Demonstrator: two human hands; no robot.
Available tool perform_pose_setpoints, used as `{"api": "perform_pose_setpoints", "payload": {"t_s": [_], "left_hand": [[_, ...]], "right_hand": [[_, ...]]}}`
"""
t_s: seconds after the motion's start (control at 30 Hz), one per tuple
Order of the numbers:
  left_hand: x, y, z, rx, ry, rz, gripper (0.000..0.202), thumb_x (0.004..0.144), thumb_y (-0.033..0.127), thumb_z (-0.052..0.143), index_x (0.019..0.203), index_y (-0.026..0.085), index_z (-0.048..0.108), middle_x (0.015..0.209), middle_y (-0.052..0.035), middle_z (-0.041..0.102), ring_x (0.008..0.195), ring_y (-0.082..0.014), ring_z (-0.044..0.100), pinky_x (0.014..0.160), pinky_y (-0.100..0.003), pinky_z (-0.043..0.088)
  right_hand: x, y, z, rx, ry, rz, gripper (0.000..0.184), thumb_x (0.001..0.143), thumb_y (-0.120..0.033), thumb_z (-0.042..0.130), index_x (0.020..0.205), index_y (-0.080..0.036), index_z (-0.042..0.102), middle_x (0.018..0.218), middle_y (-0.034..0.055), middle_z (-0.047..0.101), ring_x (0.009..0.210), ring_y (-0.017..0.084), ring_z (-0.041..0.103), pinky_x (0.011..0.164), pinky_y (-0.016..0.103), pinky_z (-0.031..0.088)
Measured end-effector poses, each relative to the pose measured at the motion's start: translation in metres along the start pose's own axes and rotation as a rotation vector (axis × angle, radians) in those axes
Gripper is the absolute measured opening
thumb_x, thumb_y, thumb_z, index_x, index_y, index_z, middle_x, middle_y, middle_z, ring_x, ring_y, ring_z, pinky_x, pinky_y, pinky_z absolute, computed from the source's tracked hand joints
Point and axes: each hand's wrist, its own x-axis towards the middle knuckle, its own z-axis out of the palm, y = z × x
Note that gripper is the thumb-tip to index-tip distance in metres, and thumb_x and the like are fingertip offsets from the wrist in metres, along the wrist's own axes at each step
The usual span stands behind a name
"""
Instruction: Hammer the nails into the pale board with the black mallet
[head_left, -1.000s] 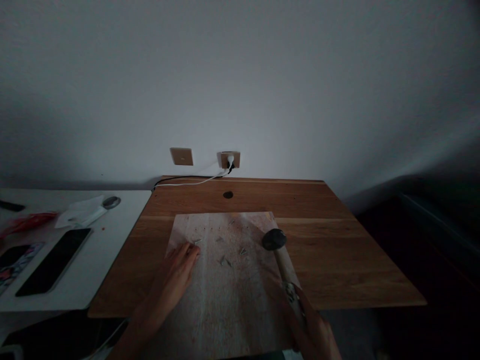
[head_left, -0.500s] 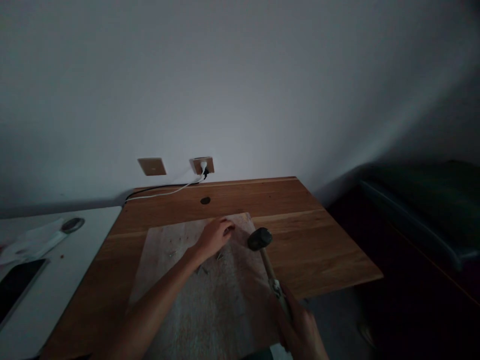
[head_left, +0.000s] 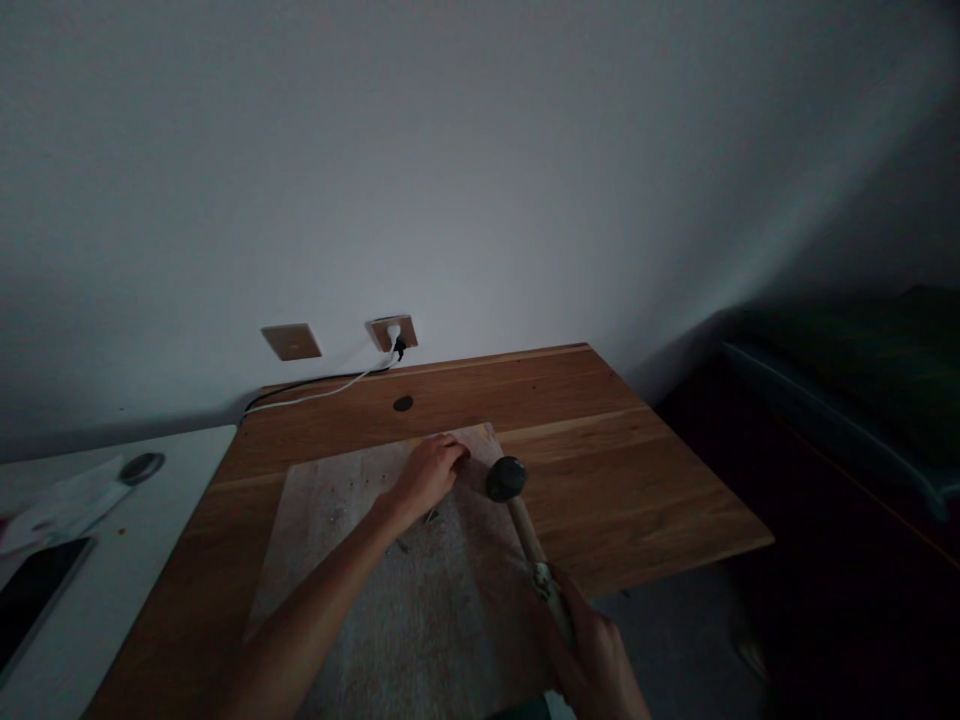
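Presently the dark, round-headed hammer [head_left: 525, 530] with its pale wooden handle lies across the right part of a pale, worn rectangular wooden board [head_left: 450, 620], which rests flat on a brown wooden table [head_left: 637, 480]. The hammer's long axis runs from the near right, up and slightly leftward, to its head near the board's far right corner. The head sits just beside the left hand [head_left: 427, 478], to that hand's right, near but apart. The left hand is therefore the nearer to the head; the right hand [head_left: 592, 660] is at the opposite end.

Right hand: clenched round the butt of the handle, near the board's front edge.

Left hand: palm down, fingers drawn together, tips on the board close to its far edge. Whether they pinch anything cannot be told in the dim light.

Small loose nails [head_left: 397, 546] lie on the board beside the left wrist.
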Motion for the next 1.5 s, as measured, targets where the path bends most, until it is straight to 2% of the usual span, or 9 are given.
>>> {"api": "perform_pose_setpoints", "payload": {"t_s": [0.17, 0.27, 0.4, 0.57, 0.73, 0.97, 1.17, 1.3, 1.5], "left_hand": [[-0.003, -0.002, 0.012, -0.141, 0.099, -0.127, 0.031, 0.084, 0.000, 0.057, 0.104, 0.019, 0.072, 0.102, -0.0078, 0.075, 0.095, -0.0230, 0.071, 0.090, -0.036, 0.055], [-0.005, -0.004, 0.016, -0.209, 0.139, -0.142, 0.020, 0.085, 0.005, 0.062, 0.096, 0.018, 0.071, 0.095, -0.0059, 0.073, 0.089, -0.0208, 0.070, 0.084, -0.032, 0.055], [-0.005, -0.005, 0.019, -0.260, 0.184, -0.157, 0.015, 0.084, 0.007, 0.064, 0.091, 0.018, 0.071, 0.092, -0.0049, 0.073, 0.086, -0.0195, 0.069, 0.081, -0.031, 0.053], [-0.007, -0.009, 0.024, -0.368, 0.202, -0.167, 0.022, 0.085, 0.006, 0.061, 0.100, 0.019, 0.070, 0.093, -0.0039, 0.075, 0.085, -0.0190, 0.071, 0.082, -0.031, 0.054], [-0.010, -0.011, 0.025, -0.364, 0.226, -0.155, 0.035, 0.080, 0.005, 0.066, 0.111, 0.020, 0.067, 0.107, -0.0061, 0.074, 0.098, -0.0206, 0.069, 0.093, -0.035, 0.054], [-0.010, -0.012, 0.029, -0.437, 0.210, -0.166, 0.037, 0.084, 0.005, 0.061, 0.117, 0.021, 0.066, 0.101, -0.0039, 0.074, 0.093, -0.0186, 0.070, 0.094, -0.035, 0.055], [-0.011, -0.011, 0.029, -0.384, 0.220, -0.208, 0.037, 0.083, 0.012, 0.068, 0.119, 0.021, 0.067, 0.100, -0.0041, 0.071, 0.094, -0.0199, 0.067, 0.091, -0.035, 0.053], [-0.010, -0.009, 0.028, -0.442, 0.193, -0.222, 0.036, 0.085, 0.010, 0.063, 0.119, 0.022, 0.067, 0.093, -0.0022, 0.073, 0.089, -0.0193, 0.068, 0.089, -0.034, 0.053], [-0.011, -0.007, 0.026, -0.441, 0.205, -0.231, 0.043, 0.082, 0.007, 0.065, 0.122, 0.023, 0.066, 0.099, -0.0041, 0.074, 0.092, -0.0206, 0.069, 0.091, -0.034, 0.054]], "right_hand": [[-0.002, -0.002, -0.001, 0.003, 0.003, -0.025, 0.075, 0.096, -0.075, 0.036, 0.131, -0.015, 0.066, 0.088, 0.0141, 0.082, 0.090, 0.032, 0.081, 0.073, 0.032, 0.061], [-0.001, -0.006, -0.006, 0.020, -0.018, -0.002, 0.070, 0.095, -0.071, 0.042, 0.130, -0.016, 0.067, 0.079, 0.0105, 0.080, 0.084, 0.032, 0.081, 0.068, 0.033, 0.061], [0.011, -0.015, -0.015, 0.086, -0.083, -0.034, 0.057, 0.092, -0.061, 0.055, 0.126, -0.019, 0.070, 0.081, 0.0084, 0.080, 0.075, 0.027, 0.079, 0.064, 0.031, 0.060], [0.029, -0.027, -0.015, 0.139, -0.230, 0.029, 0.063, 0.094, -0.062, 0.047, 0.129, -0.012, 0.063, 0.056, -0.0001, 0.068, 0.046, 0.021, 0.067, 0.045, 0.026, 0.050], [0.041, -0.040, -0.013, 0.150, -0.192, 0.040, 0.066, 0.094, -0.066, 0.049, 0.129, -0.011, 0.062, 0.057, -0.0027, 0.064, 0.049, 0.019, 0.065, 0.048, 0.026, 0.048], [0.054, -0.062, -0.010, 0.195, -0.192, -0.003, 0.061, 0.094, -0.064, 0.053, 0.126, -0.013, 0.063, 0.064, -0.0024, 0.065, 0.048, 0.016, 0.062, 0.047, 0.025, 0.047], [0.055, -0.077, -0.004, 0.199, -0.169, -0.003, 0.066, 0.093, -0.069, 0.054, 0.127, -0.013, 0.063, 0.063, -0.0026, 0.064, 0.049, 0.017, 0.063, 0.048, 0.026, 0.047], [0.057, -0.082, 0.000, 0.206, -0.142, -0.014, 0.068, 0.092, -0.071, 0.054, 0.127, -0.013, 0.062, 0.061, -0.0039, 0.062, 0.049, 0.017, 0.062, 0.047, 0.026, 0.047], [0.059, -0.079, 0.004, 0.131, -0.171, -0.041, 0.064, 0.093, -0.070, 0.051, 0.123, -0.014, 0.063, 0.063, -0.0026, 0.064, 0.047, 0.017, 0.063, 0.047, 0.026, 0.048]]}}
